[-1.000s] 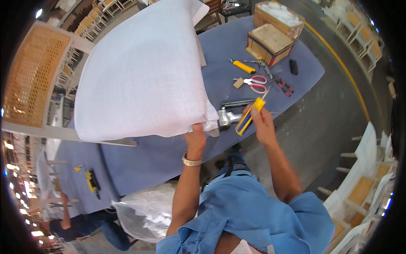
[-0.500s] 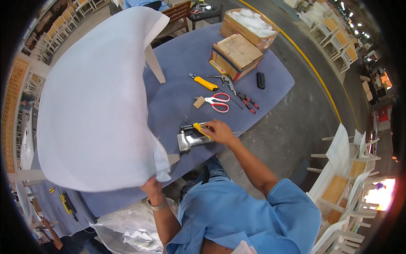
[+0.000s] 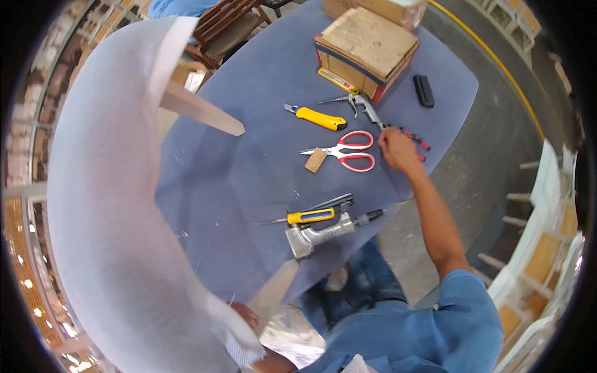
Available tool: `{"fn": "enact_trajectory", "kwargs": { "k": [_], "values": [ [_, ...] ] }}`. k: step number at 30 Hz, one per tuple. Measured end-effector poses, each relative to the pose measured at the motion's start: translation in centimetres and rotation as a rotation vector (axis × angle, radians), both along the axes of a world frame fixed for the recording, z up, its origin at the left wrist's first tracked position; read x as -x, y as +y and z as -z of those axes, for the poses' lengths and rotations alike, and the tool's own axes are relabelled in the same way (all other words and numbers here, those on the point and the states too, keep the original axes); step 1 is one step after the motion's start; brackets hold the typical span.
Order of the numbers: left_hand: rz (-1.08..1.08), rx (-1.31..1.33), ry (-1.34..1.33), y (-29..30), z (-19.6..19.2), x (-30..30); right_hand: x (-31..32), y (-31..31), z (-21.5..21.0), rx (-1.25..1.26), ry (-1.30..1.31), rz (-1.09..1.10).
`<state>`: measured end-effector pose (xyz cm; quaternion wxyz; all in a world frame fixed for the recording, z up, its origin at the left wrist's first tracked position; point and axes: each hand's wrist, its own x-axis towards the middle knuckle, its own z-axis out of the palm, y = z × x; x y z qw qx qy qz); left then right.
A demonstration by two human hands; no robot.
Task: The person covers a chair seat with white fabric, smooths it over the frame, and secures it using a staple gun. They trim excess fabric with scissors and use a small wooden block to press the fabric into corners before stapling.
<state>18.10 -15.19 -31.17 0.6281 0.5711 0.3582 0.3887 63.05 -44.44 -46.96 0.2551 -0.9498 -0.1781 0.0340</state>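
Note:
A large curved chair part covered in white mesh fabric (image 3: 106, 186) stands on the left, with pale wooden legs (image 3: 205, 112) jutting out. My left hand (image 3: 246, 315) is closed on its lower edge, partly hidden behind the fabric. My right hand (image 3: 398, 149) is curled over the red-handled pliers (image 3: 415, 138), beside the tail of a grey air blow gun (image 3: 368, 110). What its fingers hold is hidden. Nearer me lie a silver staple gun (image 3: 320, 236) and a yellow-handled pointed tool (image 3: 311, 216). Red-and-white scissors (image 3: 354, 151) and a yellow utility knife (image 3: 317, 117) lie farther off.
A cardboard box (image 3: 367, 46) stands at the table's far side, with another box (image 3: 404, 12) behind it. A black object (image 3: 423, 91) lies near the right edge of the blue-grey table (image 3: 217, 217). A wooden chair (image 3: 227, 28) is beyond; chair frames (image 3: 535, 261) stand right.
My right hand has left the yellow-handled tool, which now lies by the staple gun, and moved up and right to the pliers. The white chair part has tilted nearer me.

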Motion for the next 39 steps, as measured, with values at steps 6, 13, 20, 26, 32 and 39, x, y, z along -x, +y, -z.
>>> {"fn": "enact_trajectory", "kwargs": {
  "k": [6, 13, 20, 26, 32, 39],
  "values": [
    [0.200, -0.154, -0.101, 3.6, 1.8, -4.1, 9.0, 4.0, -2.7, -0.962, -0.081, 0.217],
    [0.335, -0.248, -0.283, 4.0, 3.0, -3.2, 16.0, 10.1, -4.1, -1.524, 0.110, -0.253],
    [0.606, -0.185, -0.491, 2.4, 0.0, -6.7, 21.0, 5.5, -13.7, -1.546, -0.136, -0.557],
    [0.597, -0.088, -0.754, -0.6, -6.6, -5.5, 30.9, 7.2, -28.3, -1.501, -0.625, -0.914],
    [0.374, -0.096, -0.539, -2.7, -8.9, -5.6, 33.1, 11.3, -32.0, -1.353, -0.616, -1.037],
    [0.317, -0.169, -0.686, -3.5, -8.2, -6.1, 32.9, 13.6, -30.7, -1.233, -0.786, -0.985]
  ]
}}
